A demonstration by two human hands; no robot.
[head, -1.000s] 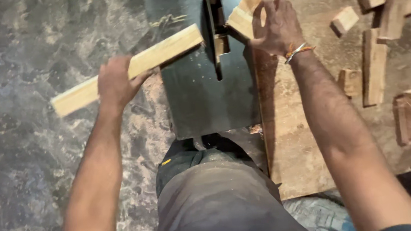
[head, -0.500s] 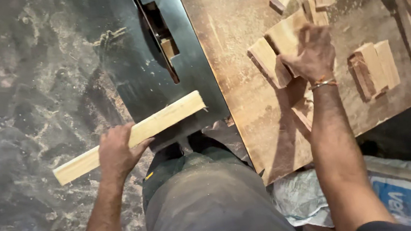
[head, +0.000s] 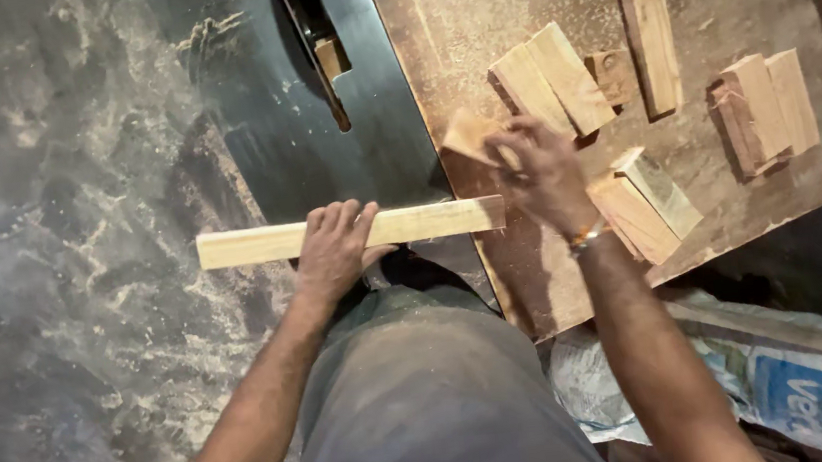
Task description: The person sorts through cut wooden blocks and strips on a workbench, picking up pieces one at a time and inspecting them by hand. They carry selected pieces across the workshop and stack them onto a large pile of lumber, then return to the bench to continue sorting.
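Your left hand (head: 334, 248) wraps its grip over the long pale wood strip (head: 351, 233), fingers curled across its top near the middle, so the strip lies level across the near edge of the dark saw table (head: 377, 134) with one end out over the dusty floor (head: 61, 245) at nine o'clock and the other reaching the brown bench (head: 728, 180) at three o'clock. Your right hand (head: 541, 173) is closed on a small wood offcut (head: 470, 138), pinching it just above the bench surface at about one o'clock from the strip's right end. A second ago that hand was up at the saw slot (head: 319, 59) with the piece against the blade area; half a second ago it was already over the bench among the blocks. So the cut piece has come away from the saw and now hangs beside the pair of cut blocks (head: 549, 82), which lie touching each other at twelve o'clock from your hand. The strip has swung too: it sat tilted, its right end raised toward the slot, and now it lies flat and drawn back toward your body, clear of the slot. Two angled blocks (head: 651, 200) lie at four o'clock from your right hand, and a further stack of blocks (head: 766, 106) sits well apart at three o'clock.
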